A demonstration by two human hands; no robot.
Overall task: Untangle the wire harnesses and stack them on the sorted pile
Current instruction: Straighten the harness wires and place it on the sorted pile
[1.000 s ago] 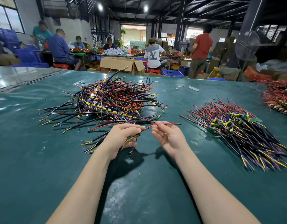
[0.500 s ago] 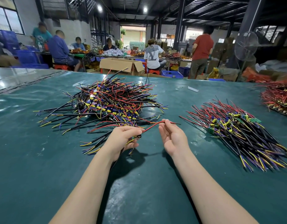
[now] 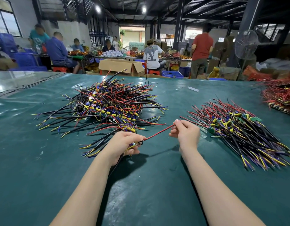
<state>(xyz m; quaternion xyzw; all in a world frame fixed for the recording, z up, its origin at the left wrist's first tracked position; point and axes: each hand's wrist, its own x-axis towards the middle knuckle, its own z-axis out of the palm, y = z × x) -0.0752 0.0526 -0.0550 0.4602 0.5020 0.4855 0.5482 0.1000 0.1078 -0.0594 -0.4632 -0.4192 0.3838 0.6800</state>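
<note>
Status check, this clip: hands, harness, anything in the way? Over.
Left hand grips harness; right hand pinches its red wire, stretched taut between them. Harness not yet on sorted pile, right of hands. Nothing seen blocking the way.

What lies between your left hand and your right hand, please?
In the head view, the red wire of the harness in the left hand runs to the right hand, over the green mat.

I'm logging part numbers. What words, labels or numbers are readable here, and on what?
Nothing reads clearly.
Print on the grey T-shirt: large graphic, not legible.
Print on the teal T-shirt: blurred.
Markings on the green boards in the sorted pile: too small.
On the cardboard box: no print visible.
On the harness in the left hand and right hand: no label.
</note>
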